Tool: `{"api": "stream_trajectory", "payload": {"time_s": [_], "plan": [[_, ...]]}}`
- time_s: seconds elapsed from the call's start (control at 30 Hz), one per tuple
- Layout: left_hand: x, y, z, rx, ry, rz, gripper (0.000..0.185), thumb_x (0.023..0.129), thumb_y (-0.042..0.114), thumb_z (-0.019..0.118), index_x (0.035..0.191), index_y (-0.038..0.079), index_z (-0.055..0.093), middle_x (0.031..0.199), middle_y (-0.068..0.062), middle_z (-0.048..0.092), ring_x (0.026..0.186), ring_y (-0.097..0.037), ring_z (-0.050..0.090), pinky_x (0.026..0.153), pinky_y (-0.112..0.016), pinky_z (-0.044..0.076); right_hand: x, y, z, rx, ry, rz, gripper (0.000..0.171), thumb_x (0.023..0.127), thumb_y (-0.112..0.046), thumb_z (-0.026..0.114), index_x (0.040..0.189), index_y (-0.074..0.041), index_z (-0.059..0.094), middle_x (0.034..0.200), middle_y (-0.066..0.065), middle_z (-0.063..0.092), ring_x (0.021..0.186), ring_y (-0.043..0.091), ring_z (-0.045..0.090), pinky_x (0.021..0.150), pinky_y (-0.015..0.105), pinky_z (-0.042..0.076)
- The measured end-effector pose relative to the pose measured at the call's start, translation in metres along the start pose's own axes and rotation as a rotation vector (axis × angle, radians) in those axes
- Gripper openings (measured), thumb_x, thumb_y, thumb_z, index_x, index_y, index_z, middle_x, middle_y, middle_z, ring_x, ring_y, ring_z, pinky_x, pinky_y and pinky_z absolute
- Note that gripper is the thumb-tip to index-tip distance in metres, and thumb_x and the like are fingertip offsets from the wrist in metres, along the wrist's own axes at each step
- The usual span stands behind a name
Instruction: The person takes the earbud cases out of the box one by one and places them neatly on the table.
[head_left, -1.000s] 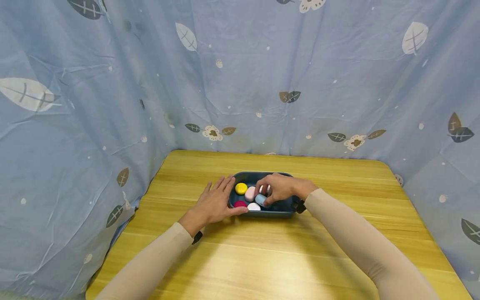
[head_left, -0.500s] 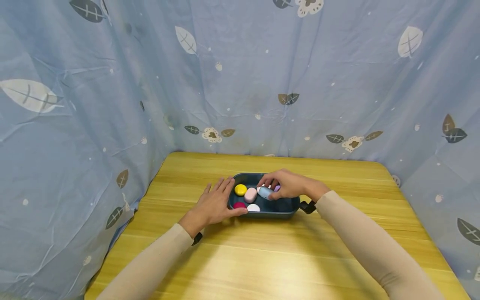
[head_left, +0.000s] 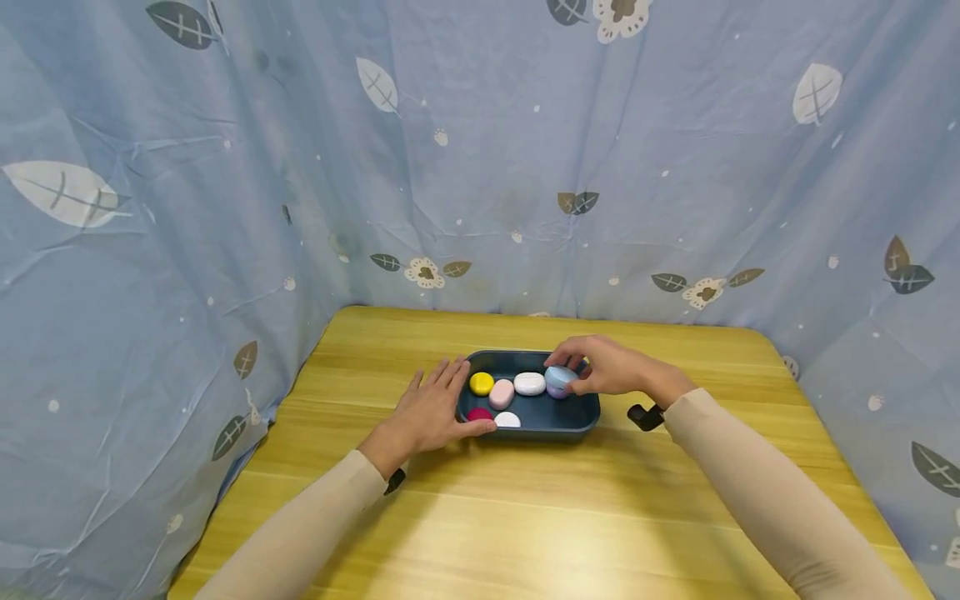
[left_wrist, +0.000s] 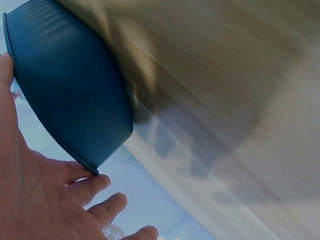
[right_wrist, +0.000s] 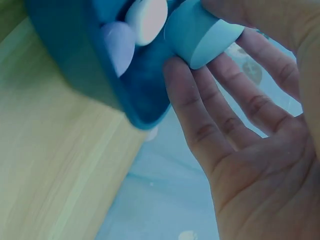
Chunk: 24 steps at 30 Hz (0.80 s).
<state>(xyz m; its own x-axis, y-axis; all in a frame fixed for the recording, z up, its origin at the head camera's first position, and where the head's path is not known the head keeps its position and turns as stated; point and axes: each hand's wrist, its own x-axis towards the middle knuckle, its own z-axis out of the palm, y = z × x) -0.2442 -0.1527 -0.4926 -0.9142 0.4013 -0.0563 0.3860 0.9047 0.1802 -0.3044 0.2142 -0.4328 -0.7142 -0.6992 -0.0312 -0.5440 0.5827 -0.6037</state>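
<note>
A dark blue tray sits mid-table with several smooth coloured pebbles in it: yellow, pink, white, magenta. My right hand pinches a light blue pebble between thumb and fingers, just above a purple pebble at the tray's right end. The right wrist view shows the light blue pebble close up over the tray. My left hand lies flat against the tray's left end, fingers straight, thumb along the front corner. The left wrist view shows the tray's outer wall.
The wooden table is walled on three sides by a blue leaf-print curtain. Bare tabletop lies in front of and behind the tray. Black wrist-worn cameras sit at both cuffs.
My right hand has picked the light blue pebble up from the tray's middle and carried it to the right end, uncovering a white pebble. The left hand has stayed put.
</note>
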Motion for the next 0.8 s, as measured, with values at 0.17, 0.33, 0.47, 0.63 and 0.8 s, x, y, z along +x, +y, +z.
{"api": "stream_trajectory", "payload": {"time_s": [0.17,0.33,0.47,0.63,0.8], "plan": [[-0.002,0.001,0.001,-0.015,-0.002,0.001,0.129,0.099,0.099,0.055,0.188,0.012,0.022,0.197,-0.009,0.025,0.184,-0.039,0.023,0.145,-0.075,0.023,-0.011,0.008,-0.006,0.027,0.023,0.041,0.045,0.104,-0.006,0.085,0.148,-0.007,0.077,0.137,0.011,0.079,0.123,0.031,0.075,0.105,0.056,0.071],[-0.004,0.002,0.000,-0.023,-0.002,-0.001,0.129,0.099,0.098,0.056,0.188,0.011,0.022,0.197,-0.010,0.024,0.184,-0.039,0.022,0.145,-0.075,0.022,-0.023,0.016,-0.013,0.029,0.048,0.065,0.046,0.104,-0.003,0.084,0.149,-0.002,0.075,0.138,0.014,0.077,0.126,0.036,0.074,0.107,0.061,0.069],[-0.004,0.000,-0.001,-0.021,-0.002,-0.004,0.129,0.099,0.098,0.056,0.188,0.011,0.022,0.197,-0.010,0.024,0.184,-0.038,0.022,0.145,-0.075,0.022,-0.031,0.028,-0.017,0.018,0.076,0.085,0.046,0.104,0.000,0.082,0.149,-0.003,0.075,0.137,0.014,0.077,0.125,0.035,0.073,0.107,0.062,0.069],[-0.004,-0.001,0.002,-0.020,-0.001,-0.005,0.130,0.098,0.099,0.055,0.188,0.012,0.022,0.197,-0.009,0.024,0.184,-0.038,0.021,0.145,-0.075,0.023,-0.044,0.048,-0.017,-0.007,0.106,0.104,0.045,0.104,0.000,0.083,0.149,-0.003,0.076,0.138,0.015,0.076,0.122,0.032,0.073,0.102,0.056,0.071],[-0.003,0.000,0.003,-0.024,0.000,0.002,0.128,0.099,0.098,0.056,0.188,0.012,0.021,0.197,-0.009,0.023,0.184,-0.038,0.022,0.145,-0.075,0.022,-0.056,0.064,-0.015,-0.035,0.134,0.111,0.046,0.102,0.002,0.085,0.147,-0.003,0.077,0.138,0.015,0.076,0.120,0.032,0.074,0.099,0.055,0.072]]}}
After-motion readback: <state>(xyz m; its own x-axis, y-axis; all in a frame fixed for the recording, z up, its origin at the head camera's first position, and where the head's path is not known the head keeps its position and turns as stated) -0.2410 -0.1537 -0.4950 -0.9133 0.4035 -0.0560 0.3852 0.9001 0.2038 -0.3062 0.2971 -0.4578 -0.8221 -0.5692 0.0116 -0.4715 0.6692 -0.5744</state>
